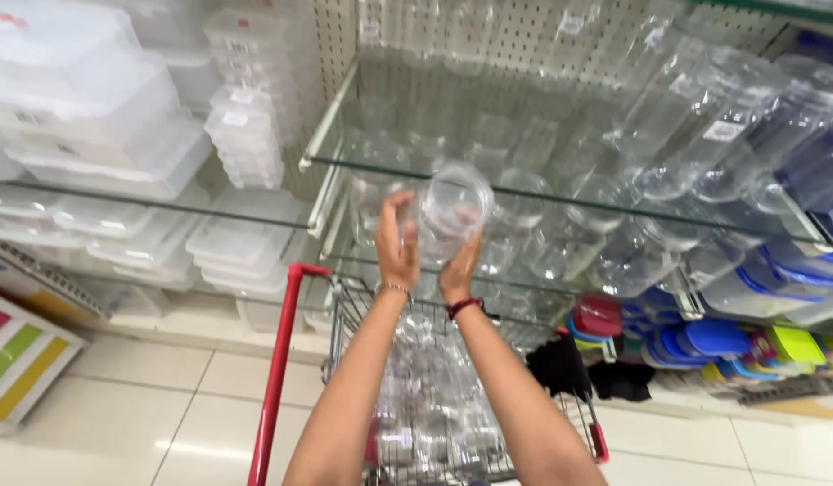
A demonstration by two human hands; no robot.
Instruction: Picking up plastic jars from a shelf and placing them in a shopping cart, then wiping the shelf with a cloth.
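Both my hands hold one clear plastic jar (452,209) up in front of the glass shelf (344,162). My left hand (396,245) grips its left side, thumb up. My right hand (459,268) supports it from below and the right. The jar's round end faces me. Below my arms stands a shopping cart with a red frame (281,360), and its wire basket (344,324) holds several more clear jars (430,387). A bracelet sits on each wrist.
Glass shelves ahead carry several clear jars (704,117) at the right and stacked clear lidded boxes (101,135) at the left. Blue, red and green lids (704,340) lie on the low shelf at right. White tiled floor (164,414) runs below.
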